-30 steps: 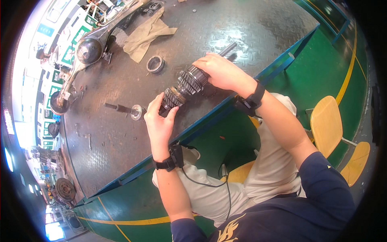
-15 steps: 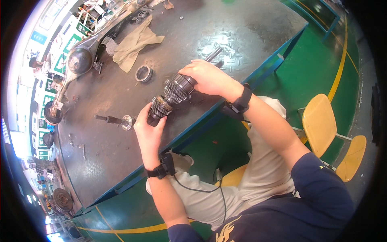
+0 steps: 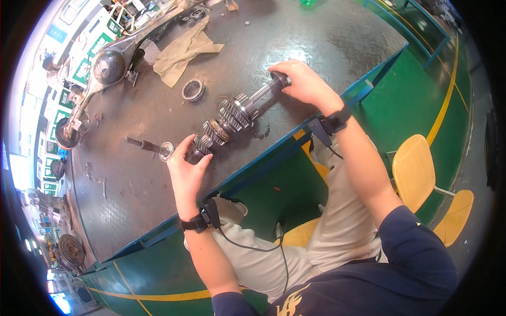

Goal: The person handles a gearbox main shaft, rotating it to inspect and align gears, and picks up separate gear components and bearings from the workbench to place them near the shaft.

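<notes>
A gear shaft [image 3: 227, 125] with several toothed gears lies slantwise over the metal table. Its near left end is in my left hand [image 3: 187, 166], thumb and fingers closed round the last gear. My right hand [image 3: 305, 87] is closed at the far right end, round a dark round piece [image 3: 279, 79] on the bare splined shaft; the palm hides part of it. A loose toothed ring [image 3: 193, 90] sits beyond the gears. Left of my left hand lies a thinner shaft [image 3: 145, 145] with a round bearing-like end [image 3: 166, 151].
A tan cloth [image 3: 184, 52] lies at the back, beside a long metal axle housing [image 3: 108, 67]. A small wrench-like tool [image 3: 104, 188] is on the table's left part. The table's blue edge [image 3: 263, 167] runs before my knees. A yellow chair [image 3: 414, 171] stands at right.
My right hand has moved from the gears out to the shaft's far end, uncovering the large gear. My left hand has shifted slightly left and down on the near end.
</notes>
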Motion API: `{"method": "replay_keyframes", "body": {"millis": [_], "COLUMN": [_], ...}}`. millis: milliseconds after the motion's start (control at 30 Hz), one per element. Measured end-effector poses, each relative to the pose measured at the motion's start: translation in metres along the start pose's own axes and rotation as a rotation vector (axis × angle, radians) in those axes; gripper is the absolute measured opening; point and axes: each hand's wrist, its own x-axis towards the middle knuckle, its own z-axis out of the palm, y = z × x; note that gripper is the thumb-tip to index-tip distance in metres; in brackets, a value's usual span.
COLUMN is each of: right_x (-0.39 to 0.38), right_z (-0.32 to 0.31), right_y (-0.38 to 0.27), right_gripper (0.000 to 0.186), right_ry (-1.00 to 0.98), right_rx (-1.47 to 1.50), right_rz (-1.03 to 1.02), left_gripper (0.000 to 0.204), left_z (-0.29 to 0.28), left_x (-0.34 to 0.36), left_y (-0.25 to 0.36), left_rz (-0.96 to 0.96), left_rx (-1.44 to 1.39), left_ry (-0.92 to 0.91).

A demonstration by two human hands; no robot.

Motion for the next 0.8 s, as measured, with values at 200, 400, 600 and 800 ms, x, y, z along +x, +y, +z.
{"method": "replay_keyframes", "body": {"millis": [200, 400, 600, 800], "right_x": [0.002, 0.008, 0.011, 0.010], "right_z": [-0.004, 0.032, 0.056, 0.055], "right_y": [-0.011, -0.037, -0.057, -0.060], "right_gripper": [0.056, 0.058, 0.054, 0.040], "right_ry": [-0.088, -0.205, -0.080, -0.057], "right_rx": [-0.046, -0.048, -0.042, 0.000], "right_rz": [0.117, -0.035, -0.156, -0.169], "left_gripper": [0.060, 0.062, 0.061, 0.063], "left_z": [0.001, 0.007, 0.018, 0.017], "left_x": [-0.001, -0.001, 0.006, 0.009], "left_y": [-0.004, -0.005, -0.001, 0.000], "left_rz": [0.003, 0.033, 0.073, 0.062], "left_rx": [-0.003, 0.000, -0.023, -0.016], "left_ry": [0.011, 0.041, 0.012, -0.018]}}
